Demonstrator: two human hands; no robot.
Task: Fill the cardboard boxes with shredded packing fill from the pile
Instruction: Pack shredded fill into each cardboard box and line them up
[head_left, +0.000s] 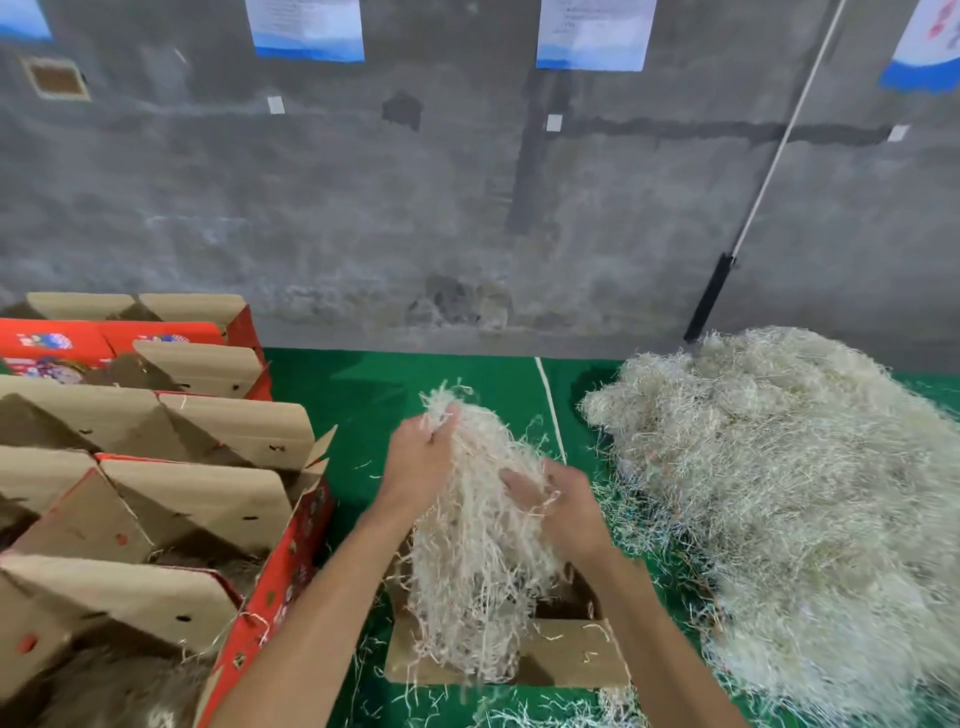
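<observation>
Both hands hold one clump of fill (478, 525) above an open box (566, 660) that sits on the green table (363, 395). The left hand (421, 467) has its fingers (441, 423) curled into the top of the clump, pinching strands; the right hand (561, 499) grips the clump's side lower down, fingers (519, 486) bent into the shreds.

The clump hangs below the fingers as a long tuft, its long axis running near vertical, top end at the left fingers, ragged tail pointing down into the box mouth. The pile (779, 493) lies to the right of the right fingers, well apart from the box; the red boxes (156, 493) stand to the left of the left fingers, flaps up.

To do this step well, I judge the hands should lower the tuft until its tail folds into the box before the fingers let go, then press the fill down flat with spread fingers, so that strands do not spill over the flaps onto the table, where loose shreds already lie.
</observation>
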